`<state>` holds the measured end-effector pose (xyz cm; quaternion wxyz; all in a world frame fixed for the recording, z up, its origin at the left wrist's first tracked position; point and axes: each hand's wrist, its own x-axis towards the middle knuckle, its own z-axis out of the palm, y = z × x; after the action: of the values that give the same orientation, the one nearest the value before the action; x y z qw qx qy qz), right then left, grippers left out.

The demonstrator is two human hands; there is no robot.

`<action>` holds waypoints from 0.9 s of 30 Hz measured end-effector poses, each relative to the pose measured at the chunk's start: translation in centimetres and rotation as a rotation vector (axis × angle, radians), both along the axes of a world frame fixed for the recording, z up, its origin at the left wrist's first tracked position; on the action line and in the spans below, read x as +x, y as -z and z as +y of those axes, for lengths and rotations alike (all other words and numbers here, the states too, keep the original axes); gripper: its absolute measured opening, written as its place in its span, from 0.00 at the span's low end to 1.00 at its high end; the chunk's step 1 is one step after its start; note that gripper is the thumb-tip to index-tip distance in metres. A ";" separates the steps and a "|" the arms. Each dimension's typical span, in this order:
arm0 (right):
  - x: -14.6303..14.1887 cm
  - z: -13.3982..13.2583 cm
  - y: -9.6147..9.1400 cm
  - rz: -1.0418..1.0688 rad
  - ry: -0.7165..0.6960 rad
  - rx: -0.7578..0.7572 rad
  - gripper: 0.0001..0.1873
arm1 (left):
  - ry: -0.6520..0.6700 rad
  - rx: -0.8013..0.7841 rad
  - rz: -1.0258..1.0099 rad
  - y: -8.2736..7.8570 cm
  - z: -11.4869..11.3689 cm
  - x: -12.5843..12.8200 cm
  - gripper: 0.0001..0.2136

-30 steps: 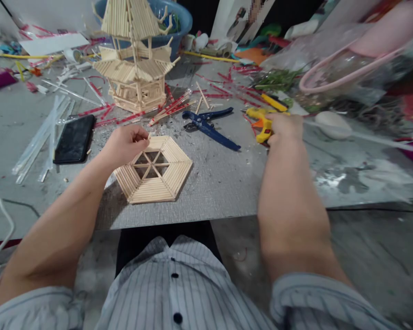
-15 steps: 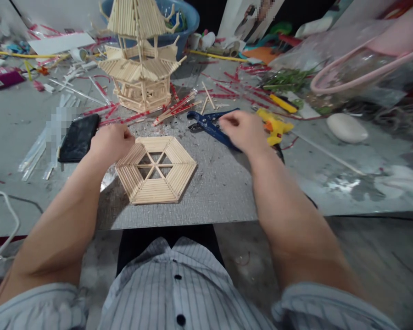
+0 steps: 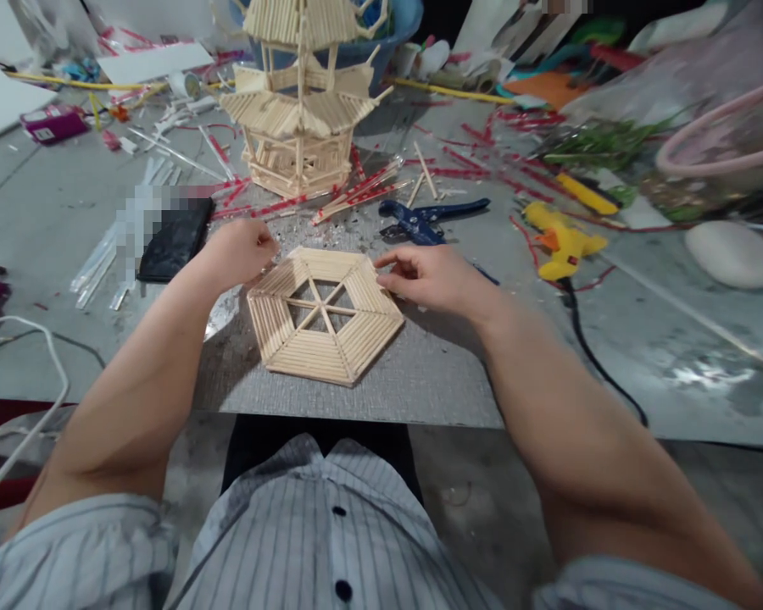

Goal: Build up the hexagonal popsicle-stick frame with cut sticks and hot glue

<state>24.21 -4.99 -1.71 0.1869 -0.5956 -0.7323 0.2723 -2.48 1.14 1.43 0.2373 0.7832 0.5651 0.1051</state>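
- While the right hand is at the hexagon's far right edge, its grip is narrow, thumb and fingers slightly parted; whether they hold the edge cannot be told.
- The left hand is near the far left side, fingers curled; whether its grip holds anything cannot be told.
- The hexagon lies flat on the worktop between both hands, spokes crossing its open middle.
- Pliers lie behind the right hand.
- A phone lies beside the left wrist.
- A glue gun lies farther right.
- Behind the hexagon stands a stick pagoda.
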 end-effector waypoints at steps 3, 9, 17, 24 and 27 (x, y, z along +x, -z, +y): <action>0.0 -0.1 0.1 0.057 0.026 -0.117 0.16 | -0.110 -0.100 -0.111 0.0 -0.2 0.6 0.07; 0.2 0.1 1.1 0.152 0.121 -0.203 0.35 | -0.142 -0.195 -0.262 -0.2 -0.4 1.2 0.08; 0.1 0.4 0.4 -0.040 0.080 -0.098 0.11 | 0.010 -0.091 0.287 -1.7 -1.3 0.6 0.07; 0.1 0.2 0.6 0.158 0.156 -0.254 0.15 | 0.089 -0.311 0.115 -1.1 -1.2 0.7 0.06; 0.0 0.0 0.2 0.246 0.194 -0.372 0.19 | 0.013 -0.320 -0.030 -0.5 -0.8 0.6 0.06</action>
<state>24.17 -4.96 -1.93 0.1868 -0.6498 -0.5806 0.4537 -1.85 0.36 1.98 0.3684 0.7372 0.5659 0.0240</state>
